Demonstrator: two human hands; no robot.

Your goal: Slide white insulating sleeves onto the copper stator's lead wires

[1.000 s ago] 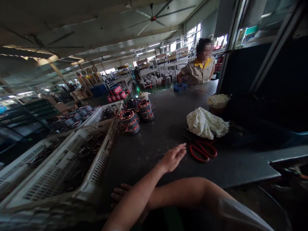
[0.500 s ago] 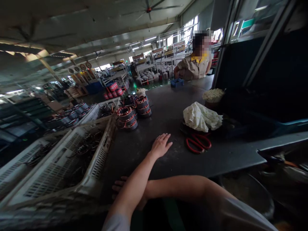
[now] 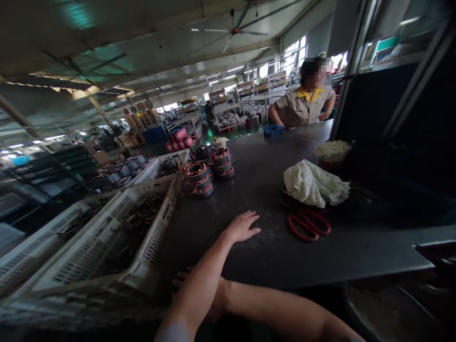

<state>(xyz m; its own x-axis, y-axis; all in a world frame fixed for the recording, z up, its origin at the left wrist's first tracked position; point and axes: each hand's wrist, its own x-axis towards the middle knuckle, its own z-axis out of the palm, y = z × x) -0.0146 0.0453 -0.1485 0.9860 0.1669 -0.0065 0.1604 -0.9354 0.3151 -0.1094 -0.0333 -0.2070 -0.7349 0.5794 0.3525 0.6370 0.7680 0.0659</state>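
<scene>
My left hand (image 3: 244,226) lies palm down on the dark tabletop (image 3: 256,185), fingers stretched out and thumb apart, holding nothing. Crossing beneath my left forearm, my right arm reaches to the left. Its hand (image 3: 182,278) is partly hidden by that forearm; the fingers that show are spread near the crate's corner, with nothing seen in them. To the right of my left hand lie red-handled scissors (image 3: 309,227), their blades mostly hidden beside a crumpled white cloth (image 3: 313,184). Beyond my hands stand stacked motor stators (image 3: 199,180) with copper windings.
White plastic crates (image 3: 153,242) holding dark wire parts line the left side. A tub heaped with pale pieces (image 3: 333,151) sits behind the cloth. At the far edge are a blue bin (image 3: 274,130) and a person in a beige shirt (image 3: 302,107). A dark cabinet borders the right.
The camera view has shifted, so the whole scene sits lower and further right. Both hands keep nearly the same places on the tabletop. The person across the table has turned slightly.
</scene>
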